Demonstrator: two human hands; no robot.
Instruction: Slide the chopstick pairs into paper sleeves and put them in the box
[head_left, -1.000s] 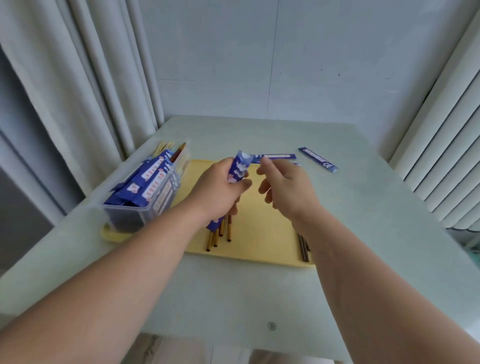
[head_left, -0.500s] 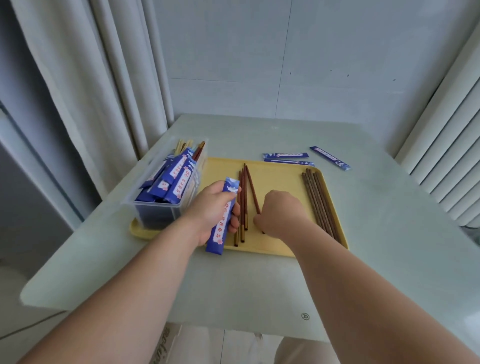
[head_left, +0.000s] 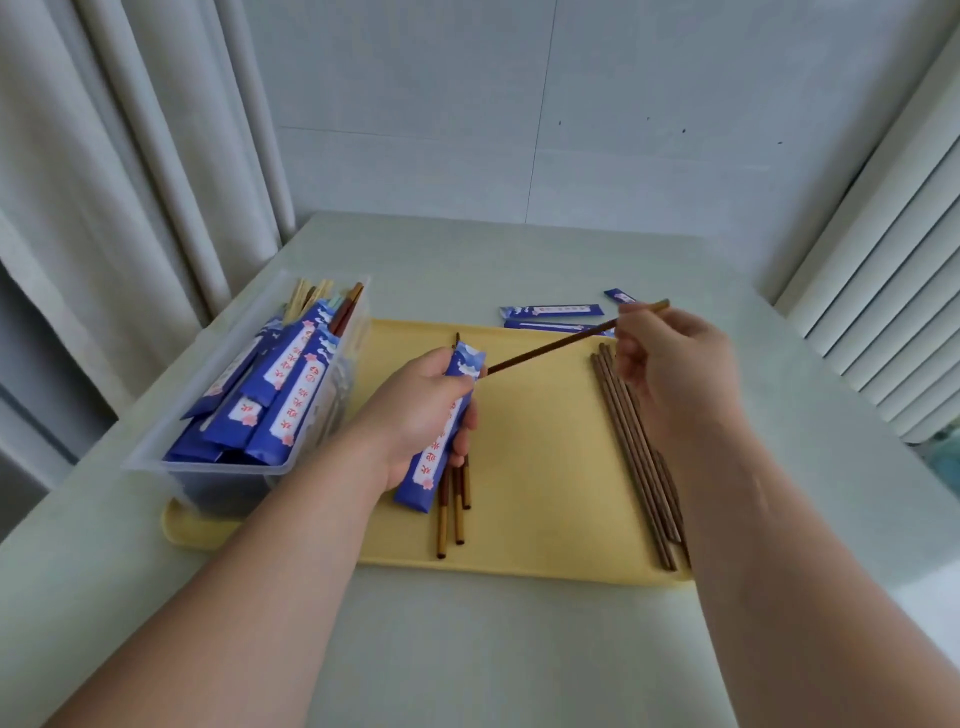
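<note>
Chopsticks (head_left: 451, 512) lie loose on the yellow tray (head_left: 545, 467), beneath the left hand (head_left: 415, 410), whose fingers grip a blue paper sleeve (head_left: 441, 431). Beyond, the right hand (head_left: 670, 364), which was down on the tray half a second ago, is now raised and pinches a dark chopstick (head_left: 550, 345), its tip at the sleeve's mouth.

Free passage over bare middle of yellow plastic tray (head_left: 545, 467); blocked left by clear plastic box (head_left: 218, 486), right by row of brown wooden chopsticks (head_left: 628, 447).

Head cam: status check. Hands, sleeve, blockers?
Left hand grips paper sleeve. Right hand pinches chopstick, tip at sleeve mouth. Nothing blocks it.
</note>
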